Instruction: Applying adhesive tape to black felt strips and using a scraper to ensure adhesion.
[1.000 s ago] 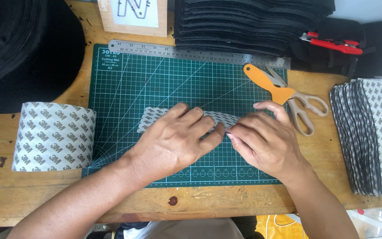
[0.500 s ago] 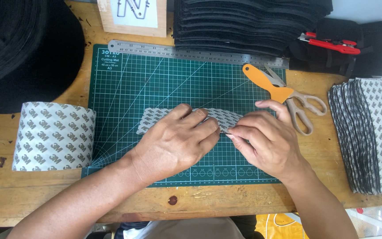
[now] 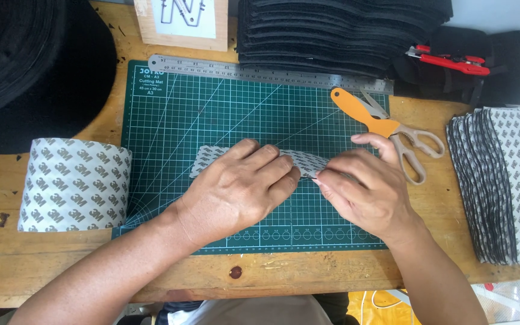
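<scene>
Grey-patterned backing strip (image 3: 212,161) flat on green mat, partly covered
</scene>
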